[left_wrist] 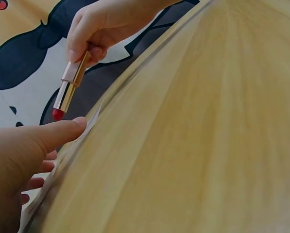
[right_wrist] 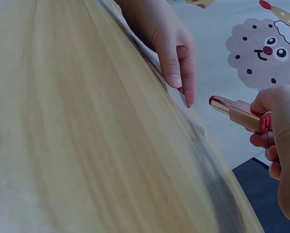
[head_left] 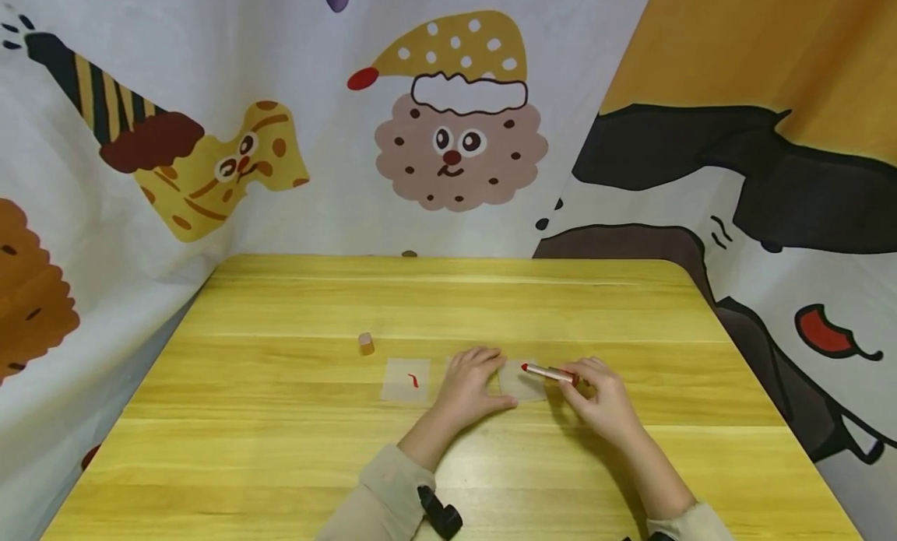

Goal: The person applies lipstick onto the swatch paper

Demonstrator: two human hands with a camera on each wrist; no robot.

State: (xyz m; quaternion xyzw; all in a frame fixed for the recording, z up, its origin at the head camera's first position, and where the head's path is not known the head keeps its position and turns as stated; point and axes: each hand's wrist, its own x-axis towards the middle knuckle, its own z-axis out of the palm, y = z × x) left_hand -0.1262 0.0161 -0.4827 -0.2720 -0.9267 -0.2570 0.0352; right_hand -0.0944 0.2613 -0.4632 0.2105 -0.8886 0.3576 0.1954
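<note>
My right hand (head_left: 603, 401) pinches a red lipstick (head_left: 550, 372) by its base, its red tip pointing left above a small translucent paper square (head_left: 522, 387). In the right wrist view, the lipstick (right_wrist: 239, 114) is uncapped, with a gold tube and a red base end. My left hand (head_left: 467, 387) rests with extended fingers and spread thumb at the left edge of that square. Seen from the left wrist, the thumb (left_wrist: 62, 131) lies on the paper, whose edge lifts slightly. To the left lies another paper square (head_left: 394, 389) with a short red stroke on it.
The lipstick cap (head_left: 366, 344) stands on the wooden table (head_left: 280, 447) behind the marked square. A pale paper edge shows behind my left fingers. A curtain (head_left: 315, 198) printed with cartoon figures hangs behind the table and along its sides.
</note>
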